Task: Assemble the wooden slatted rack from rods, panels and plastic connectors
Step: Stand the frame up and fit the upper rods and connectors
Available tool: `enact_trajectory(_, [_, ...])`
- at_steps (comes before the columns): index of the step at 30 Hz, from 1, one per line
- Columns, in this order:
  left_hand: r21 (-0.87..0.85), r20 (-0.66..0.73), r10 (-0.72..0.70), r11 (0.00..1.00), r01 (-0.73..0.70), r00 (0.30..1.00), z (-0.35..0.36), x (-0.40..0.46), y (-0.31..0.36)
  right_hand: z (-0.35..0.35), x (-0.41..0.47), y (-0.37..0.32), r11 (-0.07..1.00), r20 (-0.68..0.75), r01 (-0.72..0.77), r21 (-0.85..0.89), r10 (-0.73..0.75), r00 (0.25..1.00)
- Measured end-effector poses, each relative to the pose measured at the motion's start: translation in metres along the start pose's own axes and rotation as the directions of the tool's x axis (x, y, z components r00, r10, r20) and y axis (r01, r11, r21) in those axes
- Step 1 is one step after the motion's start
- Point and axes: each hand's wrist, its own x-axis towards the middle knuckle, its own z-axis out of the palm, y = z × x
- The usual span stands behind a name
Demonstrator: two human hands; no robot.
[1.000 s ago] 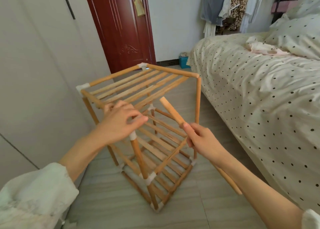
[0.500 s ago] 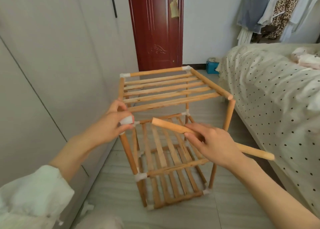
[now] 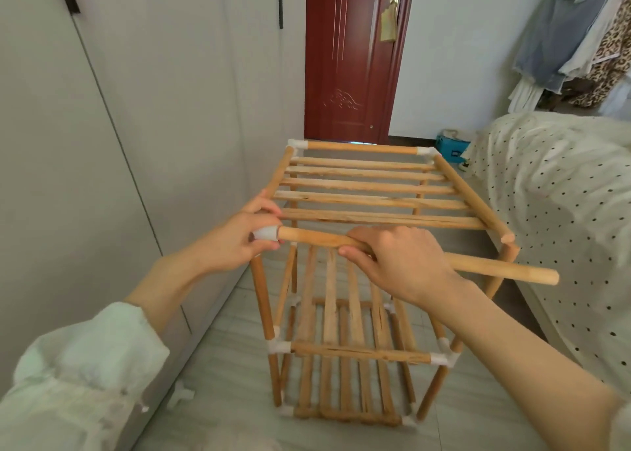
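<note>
A wooden rack (image 3: 368,280) stands upright on the grey floor (image 3: 218,375), between a pale wardrobe (image 3: 102,143) on the left and a bed (image 3: 563,211) with a dotted cover on the right. Its top shelf of slats (image 3: 372,191) is in place, with two more slatted shelves below, and white plastic connectors join the rods at most corners. The left hand (image 3: 235,242) is curled around the white connector (image 3: 265,233) at the near left top corner, fingers and thumb wrapped about it. The right hand (image 3: 399,263) grips a loose rod (image 3: 426,257) around its middle, thumb under and fingers over. The rod lies nearly level across the near top edge of the rack; its left end meets the opening of the held connector, though how far it sits inside cannot be told, and its right end juts out free past the near right post (image 3: 505,256), whose top shows bare wood. A dark red door (image 3: 351,58) stands shut behind the rack, a small blue box (image 3: 452,148) sits on the floor by the bed, and clothes (image 3: 587,34) hang at the upper right.
</note>
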Motion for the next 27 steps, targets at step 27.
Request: enact_trajectory(27, [-0.843,-0.190,-0.457,0.530,0.095,0.869,0.004,0.024,0.018,0.013,0.023,0.000,0.945,-0.179,0.274,-0.178,-0.305,0.935])
